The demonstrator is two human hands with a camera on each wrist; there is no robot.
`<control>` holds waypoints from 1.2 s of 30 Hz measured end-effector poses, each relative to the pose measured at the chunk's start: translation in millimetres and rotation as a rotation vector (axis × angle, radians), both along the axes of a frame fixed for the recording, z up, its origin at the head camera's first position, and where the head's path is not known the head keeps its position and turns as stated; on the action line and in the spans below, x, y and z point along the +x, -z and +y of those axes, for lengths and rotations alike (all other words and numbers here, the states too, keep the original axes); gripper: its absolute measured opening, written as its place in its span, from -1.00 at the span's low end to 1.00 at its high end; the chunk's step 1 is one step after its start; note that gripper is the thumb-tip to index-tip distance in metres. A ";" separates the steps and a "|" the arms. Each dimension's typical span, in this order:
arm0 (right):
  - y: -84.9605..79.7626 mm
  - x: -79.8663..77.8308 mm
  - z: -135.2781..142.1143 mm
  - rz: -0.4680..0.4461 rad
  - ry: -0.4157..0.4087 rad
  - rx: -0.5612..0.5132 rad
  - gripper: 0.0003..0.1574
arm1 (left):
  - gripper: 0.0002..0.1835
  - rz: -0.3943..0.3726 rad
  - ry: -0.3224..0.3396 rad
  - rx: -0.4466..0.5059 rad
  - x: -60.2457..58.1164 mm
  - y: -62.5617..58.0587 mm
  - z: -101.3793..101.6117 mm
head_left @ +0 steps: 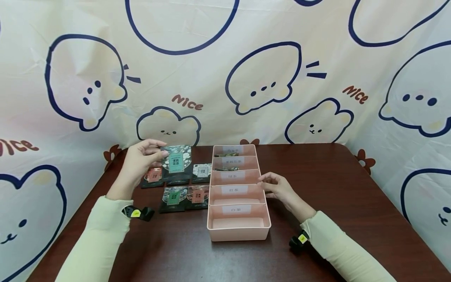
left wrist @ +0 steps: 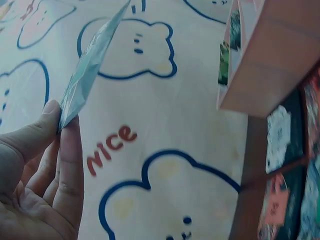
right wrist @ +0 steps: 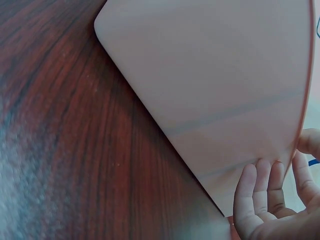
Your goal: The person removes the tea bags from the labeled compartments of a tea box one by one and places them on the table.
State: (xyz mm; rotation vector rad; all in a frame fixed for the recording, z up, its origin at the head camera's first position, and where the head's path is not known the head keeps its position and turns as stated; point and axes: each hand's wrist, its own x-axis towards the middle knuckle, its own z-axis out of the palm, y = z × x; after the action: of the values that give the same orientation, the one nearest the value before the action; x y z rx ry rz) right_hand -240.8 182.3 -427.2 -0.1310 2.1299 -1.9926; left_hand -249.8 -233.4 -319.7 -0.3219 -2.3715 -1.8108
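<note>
Room is offered by the table (head_left: pixel 338 192) right of the box (head_left: pixel 239 235); its rim is touched by the right hand (head_left: pixel 282 192), grip unclear. Left of the box, a flat teal-labelled packet (head_left: pixel 177 162) is pinched by the left hand (head_left: pixel 141 158).

The dark reddish-brown, wood-grained worktop (head_left: pixel 331 188) bore a long, pink, rectangular plastic box (head_left: pixel 239 235) with five compartments. To its left lay flat, dark, square packets (head_left: pixel 174 199) in two rows: green-labelled and red-labelled in front, red-labelled and white-labelled behind.
</note>
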 end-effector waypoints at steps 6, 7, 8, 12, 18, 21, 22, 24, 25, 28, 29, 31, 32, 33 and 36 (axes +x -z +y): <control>-0.2 0.8 -0.1 0.006 -0.001 0.006 -0.73 | -0.65 -0.050 -0.060 -0.049 4.2 16.1 -26.1; -0.2 0.8 -0.1 0.005 0.000 0.003 -0.75 | -0.66 -0.066 -0.067 -0.050 4.5 19.0 -30.3; -0.3 0.9 -0.1 0.005 0.001 0.002 -0.77 | -0.66 -0.086 -0.071 -0.045 4.9 21.9 -34.3; -0.2 0.8 -0.6 0.003 0.003 -0.001 -0.81 | -0.72 -0.172 -0.070 -0.050 5.0 34.6 -51.2; -0.7 1.4 -1.4 0.001 0.009 -0.008 -0.81 | -0.75 -0.314 -0.037 -0.072 2.6 59.1 -77.6; -1.1 1.7 -1.2 0.001 0.011 -0.011 -0.79 | -0.73 -0.363 -0.038 -0.110 2.4 71.7 -89.2; -0.8 1.7 -1.1 0.002 0.010 -0.010 -0.79 | -0.72 -0.380 -0.042 -0.119 2.5 75.8 -92.8; -0.3 1.6 -0.8 0.001 0.012 -0.005 -0.78 | -0.70 -0.406 -0.048 -0.135 2.3 83.3 -99.4; -0.3 1.6 -0.5 0.003 0.012 -0.003 -0.77 | -0.68 -0.419 -0.052 -0.143 2.1 86.5 -102.1; -0.4 1.4 0.4 0.004 0.010 0.006 -0.77 | -0.66 -0.454 -0.068 -0.157 1.2 95.1 -109.2; -0.6 1.3 0.5 0.002 0.010 0.006 -0.77 | -0.65 -0.462 -0.067 -0.166 0.9 97.8 -111.4; -0.6 1.0 0.4 -0.001 0.010 0.004 -0.77 | -0.62 -0.482 -0.068 -0.181 0.3 102.7 -114.2; -0.5 0.8 0.3 -0.002 0.009 0.004 -0.76 | -0.61 -0.491 -0.068 -0.193 -0.1 104.9 -115.3; -0.4 0.6 0.1 -0.004 0.009 0.002 -0.77 | -0.60 -0.498 -0.064 -0.206 -0.3 106.7 -115.9; 0.1 0.2 -0.5 -0.005 0.007 -0.003 -0.77 | -0.57 -0.513 -0.064 -0.241 -1.2 111.3 -115.9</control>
State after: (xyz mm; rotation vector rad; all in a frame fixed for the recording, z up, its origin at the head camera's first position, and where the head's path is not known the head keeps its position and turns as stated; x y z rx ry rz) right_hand -240.6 181.8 -427.3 -0.1190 2.1281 -1.9978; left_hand -251.1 -349.3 -431.0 0.2262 -2.9050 -1.7398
